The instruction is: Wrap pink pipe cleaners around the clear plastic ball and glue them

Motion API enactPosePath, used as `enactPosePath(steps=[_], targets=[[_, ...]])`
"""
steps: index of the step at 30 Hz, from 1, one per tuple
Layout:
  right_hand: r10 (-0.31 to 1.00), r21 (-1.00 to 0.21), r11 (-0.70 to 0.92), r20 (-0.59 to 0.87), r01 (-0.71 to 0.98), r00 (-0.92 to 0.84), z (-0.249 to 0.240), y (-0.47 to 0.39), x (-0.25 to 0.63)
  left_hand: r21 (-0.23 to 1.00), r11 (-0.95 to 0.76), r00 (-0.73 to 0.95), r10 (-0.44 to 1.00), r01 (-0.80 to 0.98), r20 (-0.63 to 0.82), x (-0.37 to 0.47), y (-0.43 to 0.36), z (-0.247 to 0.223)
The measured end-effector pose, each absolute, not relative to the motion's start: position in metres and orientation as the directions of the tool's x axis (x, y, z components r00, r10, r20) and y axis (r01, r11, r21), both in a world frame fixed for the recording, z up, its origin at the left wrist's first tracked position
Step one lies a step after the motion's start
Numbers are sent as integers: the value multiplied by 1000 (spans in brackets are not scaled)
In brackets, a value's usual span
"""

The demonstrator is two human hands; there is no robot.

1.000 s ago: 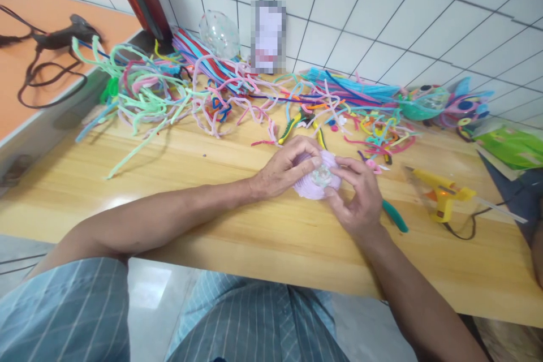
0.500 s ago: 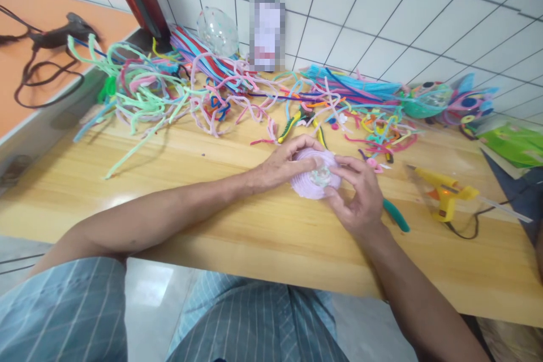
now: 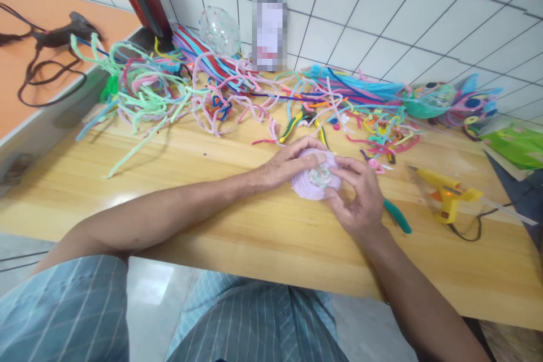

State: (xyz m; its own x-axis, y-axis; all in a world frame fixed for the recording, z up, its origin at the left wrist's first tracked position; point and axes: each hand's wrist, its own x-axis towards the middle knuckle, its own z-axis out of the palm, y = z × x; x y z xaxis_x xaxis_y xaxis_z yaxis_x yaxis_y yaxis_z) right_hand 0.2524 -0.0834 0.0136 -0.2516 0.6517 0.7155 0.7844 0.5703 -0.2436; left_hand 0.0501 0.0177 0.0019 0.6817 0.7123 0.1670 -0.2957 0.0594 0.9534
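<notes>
Between my hands is a lavender coil [image 3: 306, 185], round and ridged as if wound from pipe cleaners, with a clear speckled centre. My left hand [image 3: 292, 165] grips its left and far rim, the thumb lying over the top. On the right side my right hand [image 3: 358, 192] pinches the rim between thumb and fingers. Just beyond the coil lie yellow-and-black handled pliers [image 3: 292, 126], partly hidden among pipe cleaners. A teal curved handle [image 3: 397, 216] pokes out beside my right hand; the rest of that tool is hidden.
A yellow glue gun [image 3: 449, 192] with a cord lies at the right. Loose green pipe cleaners [image 3: 144, 104] and bundled blue ones [image 3: 360, 87] line the back. A phone [image 3: 270, 34] and a clear speckled ball [image 3: 219, 31] stand by the tiled wall.
My left thumb has shifted slightly back toward the coil's far rim, showing more of the clear centre. Both hands keep hold; the whole view has shifted a little.
</notes>
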Motion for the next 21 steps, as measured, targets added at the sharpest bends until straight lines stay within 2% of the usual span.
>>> enactPosePath(steps=[11, 21], targets=[[655, -286, 582, 719, 761, -231, 13, -84, 252, 964, -3, 714, 671, -267, 201, 42, 18, 0], [651, -275, 575, 724, 770, -228, 14, -83, 251, 962, -39, 701, 677, -271, 225, 46, 17, -5]])
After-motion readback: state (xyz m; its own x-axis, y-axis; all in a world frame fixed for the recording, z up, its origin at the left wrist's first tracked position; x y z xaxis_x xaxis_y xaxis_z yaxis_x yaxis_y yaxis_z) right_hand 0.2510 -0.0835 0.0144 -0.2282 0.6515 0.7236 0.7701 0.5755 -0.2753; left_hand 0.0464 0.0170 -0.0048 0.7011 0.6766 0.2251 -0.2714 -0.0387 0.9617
